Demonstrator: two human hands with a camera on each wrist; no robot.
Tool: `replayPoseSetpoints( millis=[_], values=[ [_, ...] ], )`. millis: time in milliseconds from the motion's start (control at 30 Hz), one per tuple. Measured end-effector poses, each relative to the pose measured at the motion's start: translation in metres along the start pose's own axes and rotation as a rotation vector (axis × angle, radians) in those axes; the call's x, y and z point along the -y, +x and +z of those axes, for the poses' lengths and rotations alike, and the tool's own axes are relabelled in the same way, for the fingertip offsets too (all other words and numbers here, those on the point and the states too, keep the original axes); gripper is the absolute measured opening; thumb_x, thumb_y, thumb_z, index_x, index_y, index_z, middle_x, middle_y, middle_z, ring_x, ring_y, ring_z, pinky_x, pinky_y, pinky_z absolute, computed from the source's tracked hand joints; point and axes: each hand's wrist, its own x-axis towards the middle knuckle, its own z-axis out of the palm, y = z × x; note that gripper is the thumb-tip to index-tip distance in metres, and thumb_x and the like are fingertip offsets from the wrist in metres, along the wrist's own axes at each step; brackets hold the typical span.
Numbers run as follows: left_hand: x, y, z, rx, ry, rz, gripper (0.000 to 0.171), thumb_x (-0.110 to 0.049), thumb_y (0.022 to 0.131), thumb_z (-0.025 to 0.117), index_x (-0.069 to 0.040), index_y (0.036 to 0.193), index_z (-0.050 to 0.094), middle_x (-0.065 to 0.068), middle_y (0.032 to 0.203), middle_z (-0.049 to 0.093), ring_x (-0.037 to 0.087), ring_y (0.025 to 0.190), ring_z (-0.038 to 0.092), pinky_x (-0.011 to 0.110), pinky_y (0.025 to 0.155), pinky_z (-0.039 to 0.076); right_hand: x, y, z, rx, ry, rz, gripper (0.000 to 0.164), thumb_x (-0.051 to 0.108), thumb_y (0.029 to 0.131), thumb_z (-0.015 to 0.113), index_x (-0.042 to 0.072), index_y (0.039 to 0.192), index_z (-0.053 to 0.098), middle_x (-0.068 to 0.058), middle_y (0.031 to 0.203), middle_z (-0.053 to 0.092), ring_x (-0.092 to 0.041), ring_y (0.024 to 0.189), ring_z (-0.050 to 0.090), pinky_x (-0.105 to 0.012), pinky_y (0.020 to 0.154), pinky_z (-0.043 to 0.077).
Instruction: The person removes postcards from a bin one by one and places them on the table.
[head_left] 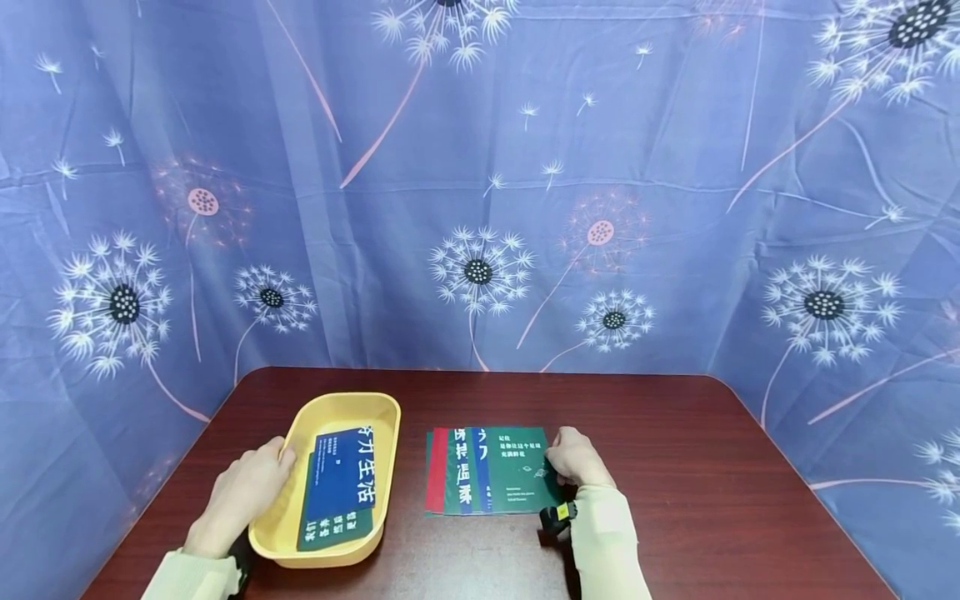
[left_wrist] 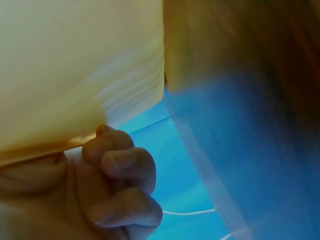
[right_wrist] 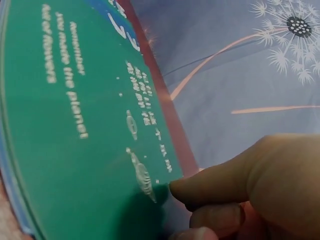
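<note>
My left hand (head_left: 251, 487) grips the left rim of a yellow plastic basin (head_left: 393, 467); in the left wrist view curled fingers (left_wrist: 125, 165) show at its edge. Inside the basin lies a dark blue card (head_left: 341, 475) with white characters, on top of a green card (head_left: 337, 532). My right hand (head_left: 581, 458) is at the right edge of a green card (head_left: 517, 492) with white text and small planet drawings. The right wrist view shows the fingers (right_wrist: 215, 187) pinching that card's edge. It is the topmost of a fanned row of overlapping cards.
Left of the top green card, the row shows strips of a blue card (head_left: 480, 492), another green card (head_left: 452, 483) and a red card (head_left: 436, 475). Everything stands on a dark red-brown wooden table (head_left: 675, 433). A blue dandelion-patterned curtain (head_left: 375, 250) hangs behind and at both sides.
</note>
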Motion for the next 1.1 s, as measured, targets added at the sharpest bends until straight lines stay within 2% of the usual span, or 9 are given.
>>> replayPoseSetpoints(
  millis=[133, 200, 400, 533, 700, 833, 1100],
  values=[
    [0.0, -0.001, -0.001, 0.0, 0.0, 0.002, 0.034, -0.029, 0.103, 0.035, -0.003, 0.105, 0.056, 0.013, 0.079, 0.058, 0.031, 0.069, 0.058, 0.052, 0.057, 0.043, 0.003, -0.002, -0.005, 0.002, 0.052, -0.011, 0.024, 0.008, 0.097, 0.049, 0.005, 0.074, 0.043, -0.004, 0.049, 0.04, -0.015, 0.038, 0.038, -0.028, 0.04, 0.033],
    [-0.001, -0.001, -0.003, 0.002, -0.004, 0.003, 0.035, -0.029, 0.103, 0.035, -0.002, 0.106, 0.057, 0.014, 0.08, 0.058, 0.031, 0.069, 0.058, 0.052, 0.057, 0.043, 0.006, -0.003, -0.009, -0.017, 0.072, -0.026, 0.027, 0.013, 0.1, 0.047, 0.007, 0.074, 0.042, -0.002, 0.052, 0.038, -0.015, 0.041, 0.037, -0.028, 0.042, 0.033],
    [-0.001, -0.001, -0.004, -0.01, -0.012, 0.011, 0.035, -0.029, 0.103, 0.036, -0.002, 0.107, 0.057, 0.018, 0.082, 0.06, 0.033, 0.071, 0.06, 0.053, 0.058, 0.044, 0.022, -0.006, -0.024, -0.134, 0.027, -0.123, 0.026, 0.02, 0.101, 0.048, 0.006, 0.079, 0.045, -0.008, 0.07, 0.046, -0.022, 0.062, 0.046, -0.033, 0.059, 0.038],
    [-0.001, -0.001, -0.004, -0.002, -0.012, 0.008, 0.035, -0.028, 0.103, 0.036, -0.001, 0.108, 0.057, 0.019, 0.084, 0.061, 0.034, 0.073, 0.061, 0.054, 0.059, 0.044, 0.031, -0.01, -0.025, -0.149, 0.075, -0.149, 0.021, 0.02, 0.1, 0.051, 0.006, 0.085, 0.047, -0.008, 0.069, 0.049, -0.021, 0.059, 0.051, -0.034, 0.057, 0.041],
    [-0.001, -0.001, -0.002, -0.001, -0.011, 0.005, 0.033, -0.028, 0.102, 0.036, -0.002, 0.106, 0.057, 0.017, 0.083, 0.06, 0.033, 0.072, 0.06, 0.054, 0.059, 0.044, 0.046, -0.013, -0.019, -0.24, 0.176, -0.271, 0.007, 0.014, 0.098, 0.055, 0.007, 0.096, 0.054, -0.005, 0.068, 0.053, -0.021, 0.051, 0.055, -0.033, 0.053, 0.044],
    [-0.002, -0.001, -0.002, -0.009, -0.014, 0.007, 0.033, -0.028, 0.102, 0.036, -0.003, 0.105, 0.057, 0.014, 0.079, 0.058, 0.031, 0.07, 0.059, 0.052, 0.058, 0.044, 0.062, -0.014, -0.009, -0.318, 0.249, -0.386, 0.005, 0.008, 0.096, 0.057, 0.007, 0.101, 0.057, -0.005, 0.071, 0.057, -0.023, 0.058, 0.06, -0.033, 0.057, 0.046],
    [-0.002, -0.002, -0.001, -0.012, -0.004, 0.009, 0.032, -0.026, 0.102, 0.037, -0.002, 0.106, 0.058, 0.017, 0.081, 0.06, 0.034, 0.071, 0.06, 0.053, 0.058, 0.044, 0.096, -0.03, 0.025, -0.342, 0.352, -0.553, 0.013, 0.0, 0.092, 0.058, 0.008, 0.103, 0.057, -0.005, 0.084, 0.063, -0.015, 0.072, 0.063, -0.031, 0.065, 0.048]
  ],
)
